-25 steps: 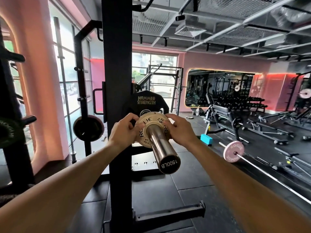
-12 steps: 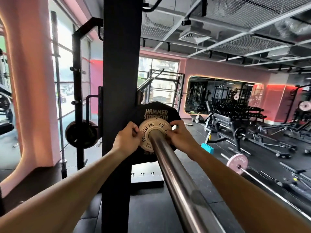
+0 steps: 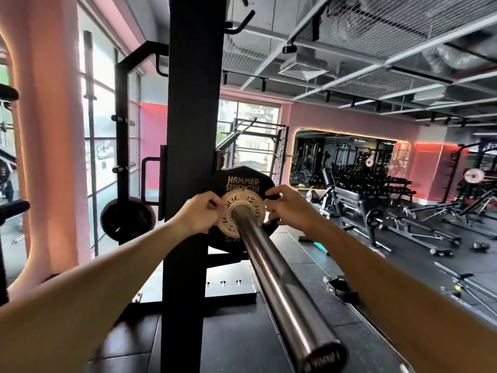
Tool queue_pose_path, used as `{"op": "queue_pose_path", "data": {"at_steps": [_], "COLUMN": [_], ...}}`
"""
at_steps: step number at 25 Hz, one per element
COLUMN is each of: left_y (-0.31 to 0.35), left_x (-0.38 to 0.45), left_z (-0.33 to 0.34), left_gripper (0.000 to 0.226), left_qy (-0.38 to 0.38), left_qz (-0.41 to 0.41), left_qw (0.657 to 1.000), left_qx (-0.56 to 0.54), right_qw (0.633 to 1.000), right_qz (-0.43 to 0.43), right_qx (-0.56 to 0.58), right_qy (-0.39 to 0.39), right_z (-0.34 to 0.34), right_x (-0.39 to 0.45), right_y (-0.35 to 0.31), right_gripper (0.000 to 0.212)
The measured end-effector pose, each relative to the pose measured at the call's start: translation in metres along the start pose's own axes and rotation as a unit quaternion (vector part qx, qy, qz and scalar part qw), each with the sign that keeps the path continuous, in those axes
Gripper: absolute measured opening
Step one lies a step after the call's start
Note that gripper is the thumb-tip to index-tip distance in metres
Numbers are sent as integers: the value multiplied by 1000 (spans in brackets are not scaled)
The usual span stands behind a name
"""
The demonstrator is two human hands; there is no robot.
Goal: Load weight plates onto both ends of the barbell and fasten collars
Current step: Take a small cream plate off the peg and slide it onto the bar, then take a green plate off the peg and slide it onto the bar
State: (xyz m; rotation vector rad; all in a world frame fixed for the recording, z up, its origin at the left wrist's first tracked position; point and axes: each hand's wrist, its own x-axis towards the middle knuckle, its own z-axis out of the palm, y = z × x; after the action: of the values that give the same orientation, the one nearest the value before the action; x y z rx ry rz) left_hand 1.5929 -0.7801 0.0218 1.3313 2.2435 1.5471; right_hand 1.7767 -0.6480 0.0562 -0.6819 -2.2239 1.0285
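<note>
Daylight floods in through the tall glass windows point(image 3: 107, 135) on the left and blows them out to near white, while the dark grey mesh ceiling point(image 3: 376, 36) and the far gym floor sit dim. A bright glare streak runs along the polished steel barbell sleeve point(image 3: 271, 265), whose near end is soft. Wide-angle bending curves the pink pillar point(image 3: 51, 157) at the left edge.

The black rack upright point(image 3: 193, 130) stands just left of the barbell sleeve point(image 3: 271, 267), crowding that side; right of the sleeve is open air.
</note>
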Motion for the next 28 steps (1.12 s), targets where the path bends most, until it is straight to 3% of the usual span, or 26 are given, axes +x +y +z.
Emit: {"op": "queue_pose_path", "data": {"at_steps": [5,10,19,25,28], "left_y": [49,70,39,-22,-70], "left_x": [-77,-181,-305,-353,-366], "left_z": [-34,-77,-219,-314,-371], "left_gripper": [6,10,17,20,14], "left_qy": [21,35,101,151,159], "left_qz": [21,18,-65,-115,-134], "left_qw": [999,999,991,977,972], "left_qx": [-21,0,61,98,109], "right_qw": [995,983,961,944,942], "right_qz": [-89,-157,-205,-230,-223], "right_qx": [-54,-91,-89,-58,-51], "right_qy": [-4,-41,-162,-230,-244], "right_z": [-23,-1,129,243,314], "right_x": [-84,-164,-220,-231,-225], "right_y": [-56,-108,-170,-215,-233], "right_gripper": [9,11,10,14,5]}}
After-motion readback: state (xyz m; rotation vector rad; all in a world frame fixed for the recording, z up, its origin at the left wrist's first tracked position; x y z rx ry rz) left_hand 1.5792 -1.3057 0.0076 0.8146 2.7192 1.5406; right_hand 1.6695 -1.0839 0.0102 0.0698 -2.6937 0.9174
